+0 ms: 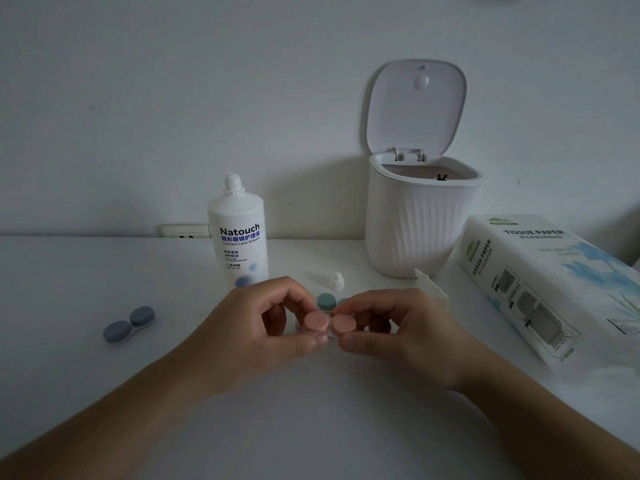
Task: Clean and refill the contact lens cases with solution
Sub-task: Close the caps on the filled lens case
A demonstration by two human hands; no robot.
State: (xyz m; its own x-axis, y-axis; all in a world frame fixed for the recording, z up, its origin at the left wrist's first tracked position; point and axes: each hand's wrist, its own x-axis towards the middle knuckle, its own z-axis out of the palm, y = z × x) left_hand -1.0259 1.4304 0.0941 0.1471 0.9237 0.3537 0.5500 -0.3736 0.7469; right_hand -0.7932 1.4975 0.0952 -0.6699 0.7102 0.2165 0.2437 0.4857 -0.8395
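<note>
The setting is appearing to be a home room: a white table (86,375) is standing against a plain wall with a socket (183,231), bearing a small lidded bin (419,220) and a tissue pack (540,282).

pink case (329,323): capped, held above table
green case (326,302): capped, behind
blue case (129,324): capped, far left
bottle (239,233): upright, uncapped
cap (336,281): beside bottle

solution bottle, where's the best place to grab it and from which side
Take the solution bottle round its straight white body, about at the label, coming from its left side with the fingers wrapped horizontally. It stands upright with its cap off, so keep it level. The threaded neck is too narrow to hold well, and both hands and the pink case crowd its front right.
</note>
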